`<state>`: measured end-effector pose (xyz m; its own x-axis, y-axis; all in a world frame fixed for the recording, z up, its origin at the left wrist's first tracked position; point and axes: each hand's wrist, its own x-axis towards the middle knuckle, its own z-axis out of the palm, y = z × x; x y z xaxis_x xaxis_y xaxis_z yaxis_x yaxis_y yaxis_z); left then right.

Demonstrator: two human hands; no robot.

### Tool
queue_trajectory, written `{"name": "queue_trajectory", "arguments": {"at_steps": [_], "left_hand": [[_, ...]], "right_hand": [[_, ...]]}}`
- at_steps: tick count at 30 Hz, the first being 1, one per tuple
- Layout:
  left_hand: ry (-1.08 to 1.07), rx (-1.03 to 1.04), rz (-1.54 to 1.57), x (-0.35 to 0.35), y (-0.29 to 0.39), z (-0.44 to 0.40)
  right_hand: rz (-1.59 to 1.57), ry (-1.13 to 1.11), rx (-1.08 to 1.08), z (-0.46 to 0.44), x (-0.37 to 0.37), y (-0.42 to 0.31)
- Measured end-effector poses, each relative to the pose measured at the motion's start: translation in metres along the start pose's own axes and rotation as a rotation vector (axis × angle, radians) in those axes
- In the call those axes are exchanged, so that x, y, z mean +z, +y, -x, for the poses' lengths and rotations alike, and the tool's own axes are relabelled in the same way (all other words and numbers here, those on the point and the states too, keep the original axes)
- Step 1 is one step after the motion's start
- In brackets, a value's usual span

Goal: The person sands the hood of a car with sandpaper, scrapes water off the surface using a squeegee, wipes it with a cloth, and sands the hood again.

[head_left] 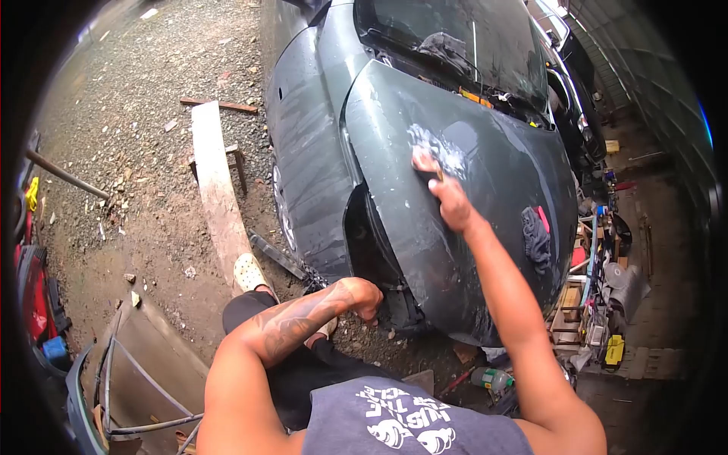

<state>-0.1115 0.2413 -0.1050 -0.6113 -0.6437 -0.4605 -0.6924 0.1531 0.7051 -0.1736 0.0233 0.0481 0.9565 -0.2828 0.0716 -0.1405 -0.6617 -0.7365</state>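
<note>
My right hand (453,203) is closed round a small dark tool with a pinkish end, pressed to the dark green car hood (425,243). Beside the tool, a wet whitish smear (453,156) spreads over the paint. My left hand (367,299) is lower, with bent fingers, next to the open gap (368,243) at the car's front corner; anything inside its curled fingers is hidden. A grey cloth (535,241) with a pink edge lies on the hood's right part.
A long board (216,171) slopes across the gravel at left. Near my legs is a loose curved panel (155,341). Wood pieces, a plastic bottle (491,378) and a yellow container (614,350) lie at lower right. Another car (580,114) stands behind at right.
</note>
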Motion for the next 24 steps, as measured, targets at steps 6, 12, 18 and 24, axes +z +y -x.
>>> {"name": "queue_trajectory", "arguments": {"at_steps": [6,12,18,24], "left_hand": [[0.001,-0.088,-0.089,0.005,0.0,0.016],[-0.067,0.002,0.042,0.015,-0.012,-0.004],[0.043,-0.096,-0.11,-0.006,-0.007,0.028],[0.018,-0.066,-0.077,-0.011,0.003,0.017]], "right_hand": [[-0.06,0.051,0.109,0.091,0.018,-0.032],[0.095,-0.092,0.146,-0.008,-0.012,0.03],[-0.118,0.064,0.117,0.106,0.022,-0.042],[0.379,-0.01,0.137,0.002,0.004,-0.002]]}}
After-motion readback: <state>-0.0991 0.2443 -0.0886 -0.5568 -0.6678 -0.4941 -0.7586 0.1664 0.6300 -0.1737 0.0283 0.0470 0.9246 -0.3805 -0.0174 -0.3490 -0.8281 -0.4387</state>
